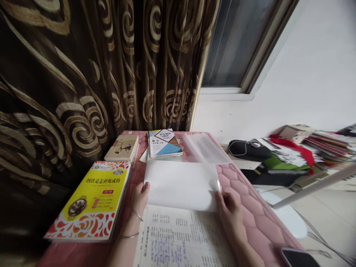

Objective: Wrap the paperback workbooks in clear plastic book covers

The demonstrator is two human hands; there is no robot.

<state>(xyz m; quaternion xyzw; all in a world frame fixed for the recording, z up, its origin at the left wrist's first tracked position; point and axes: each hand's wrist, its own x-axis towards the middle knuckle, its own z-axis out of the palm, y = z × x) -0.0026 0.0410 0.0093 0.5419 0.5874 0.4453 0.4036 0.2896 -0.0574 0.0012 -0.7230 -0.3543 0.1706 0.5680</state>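
Note:
A blank white sheet (pixel 180 181) with a glossy right edge is held up between my two hands. My left hand (pixel 140 198) is closed on its left edge, the thumb lying on top. At the right edge my right hand (pixel 229 211) pinches the sheet's lower corner, fingers curled. Below the sheet, nearest to me, lies a printed page (pixel 183 237) with columns of text and blue handwriting. Whether sheet and page belong to one book I cannot tell. Beyond the sheet are a blue and white maths book (pixel 165 142) and clear plastic covers (pixel 205 148).
A yellow book (pixel 91 196) lies on the left of the pink padded table (pixel 250 207), with smaller beige books (pixel 122 147) behind it. A phone (pixel 299 257) sits at the front right edge. Curtains (pixel 155 74) hang behind; papers and a black pouch (pixel 249 149) are piled right.

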